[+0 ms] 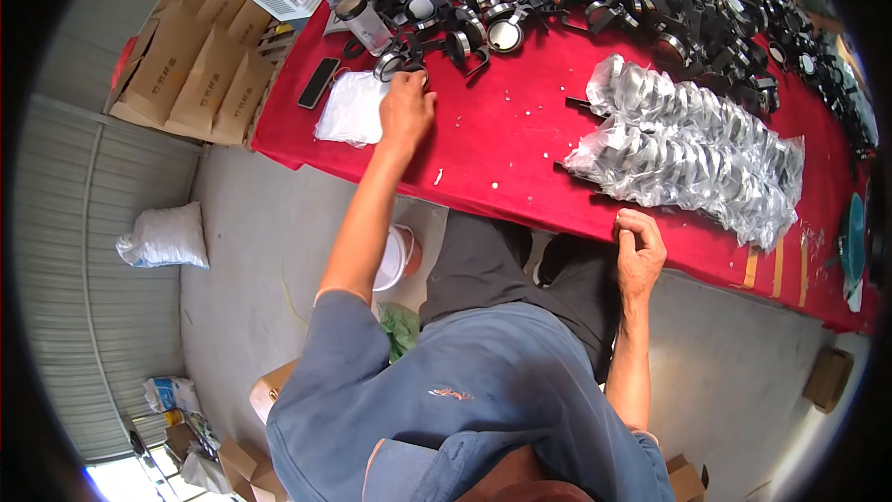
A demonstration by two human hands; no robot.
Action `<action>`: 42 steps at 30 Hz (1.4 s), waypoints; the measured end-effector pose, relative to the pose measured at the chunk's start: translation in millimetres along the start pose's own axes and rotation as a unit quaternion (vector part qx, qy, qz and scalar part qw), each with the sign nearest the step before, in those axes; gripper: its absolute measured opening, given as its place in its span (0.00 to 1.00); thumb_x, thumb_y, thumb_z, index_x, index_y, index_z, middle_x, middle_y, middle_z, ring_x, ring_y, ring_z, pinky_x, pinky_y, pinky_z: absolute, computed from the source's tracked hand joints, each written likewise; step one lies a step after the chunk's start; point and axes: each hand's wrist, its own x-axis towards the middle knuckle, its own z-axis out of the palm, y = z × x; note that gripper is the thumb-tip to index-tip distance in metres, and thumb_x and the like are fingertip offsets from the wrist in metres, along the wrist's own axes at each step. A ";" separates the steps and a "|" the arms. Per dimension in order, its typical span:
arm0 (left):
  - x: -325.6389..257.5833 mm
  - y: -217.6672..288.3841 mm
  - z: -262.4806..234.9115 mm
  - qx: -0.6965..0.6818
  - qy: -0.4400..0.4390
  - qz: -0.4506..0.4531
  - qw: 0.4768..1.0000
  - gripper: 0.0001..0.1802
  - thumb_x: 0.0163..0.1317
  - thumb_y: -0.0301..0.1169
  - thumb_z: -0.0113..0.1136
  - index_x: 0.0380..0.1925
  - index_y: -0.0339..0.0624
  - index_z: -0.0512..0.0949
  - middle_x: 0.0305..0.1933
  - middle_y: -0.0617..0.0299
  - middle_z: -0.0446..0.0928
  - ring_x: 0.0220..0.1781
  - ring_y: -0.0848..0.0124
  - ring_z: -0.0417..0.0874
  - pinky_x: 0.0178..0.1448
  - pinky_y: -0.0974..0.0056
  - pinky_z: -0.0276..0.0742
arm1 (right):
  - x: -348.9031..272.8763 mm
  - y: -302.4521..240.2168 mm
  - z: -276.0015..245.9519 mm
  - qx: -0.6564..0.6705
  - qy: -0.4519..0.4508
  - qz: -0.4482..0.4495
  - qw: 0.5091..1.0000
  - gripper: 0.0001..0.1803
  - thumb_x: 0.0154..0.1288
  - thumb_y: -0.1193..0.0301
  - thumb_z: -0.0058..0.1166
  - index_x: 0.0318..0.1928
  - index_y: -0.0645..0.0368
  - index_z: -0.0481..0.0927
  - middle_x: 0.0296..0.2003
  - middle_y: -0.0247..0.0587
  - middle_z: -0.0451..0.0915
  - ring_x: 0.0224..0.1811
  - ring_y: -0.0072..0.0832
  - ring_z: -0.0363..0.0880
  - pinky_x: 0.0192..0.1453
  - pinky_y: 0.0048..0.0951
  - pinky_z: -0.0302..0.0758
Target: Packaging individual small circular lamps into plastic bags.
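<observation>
a: where's the left hand (406,118)?
b: over the left part of the red desk (488,144), fingers bent down onto a black and silver part (388,65). i can't tell whether they grip it or only touch it.
a: what lies around that part?
b: some flat white plastic (348,113) just to its near left, a dark phone (319,84) further left, and a clear bottle (372,33) with a dark lid just beyond. a big pile of similar parts (505,33) spreads along the far side.
a: and the right hand (639,253)?
b: at the desk's near edge, fingers curled in. i can't tell if they hold something small. beyond it, two rows in clear wrapping (683,165) lie to the right.
a: below?
b: a white bucket (392,260) on the floor.
</observation>
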 end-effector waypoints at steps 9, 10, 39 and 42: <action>11.9 -13.7 -26.6 -0.085 0.043 -0.017 0.995 0.13 0.71 0.34 0.66 0.45 0.34 0.79 0.42 0.42 0.83 0.43 0.43 0.85 0.48 0.46 0.80 | -1.3 -1.8 2.2 -0.009 0.003 0.011 1.000 0.10 0.64 0.87 0.55 0.40 0.65 0.87 0.46 0.46 0.89 0.51 0.34 0.87 0.57 0.31 0.83; 10.7 4.2 -42.4 -0.100 0.047 -0.033 0.993 0.16 0.68 0.35 0.71 0.44 0.34 0.79 0.38 0.44 0.83 0.38 0.47 0.85 0.44 0.49 0.80 | -1.8 -2.0 0.4 -0.010 0.005 0.018 1.000 0.10 0.64 0.87 0.54 0.40 0.65 0.87 0.47 0.45 0.89 0.51 0.34 0.87 0.57 0.31 0.83; -21.2 -118.5 -75.8 0.026 -0.127 -0.130 0.983 0.20 0.60 0.42 0.73 0.46 0.40 0.88 0.46 0.46 0.86 0.49 0.50 0.88 0.54 0.48 0.82 | -17.0 -106.5 37.9 -0.010 -0.379 -0.043 0.924 0.13 0.65 0.71 0.67 0.38 0.68 0.78 0.32 0.50 0.76 0.38 0.49 0.76 0.45 0.45 0.74; -20.0 -129.1 -70.6 -0.010 -0.154 -0.144 0.977 0.18 0.62 0.42 0.69 0.42 0.38 0.89 0.43 0.44 0.87 0.48 0.48 0.88 0.54 0.48 0.81 | -18.9 -101.7 28.6 -0.040 -0.392 -0.025 0.919 0.10 0.65 0.72 0.64 0.42 0.66 0.83 0.37 0.49 0.82 0.41 0.46 0.81 0.49 0.39 0.77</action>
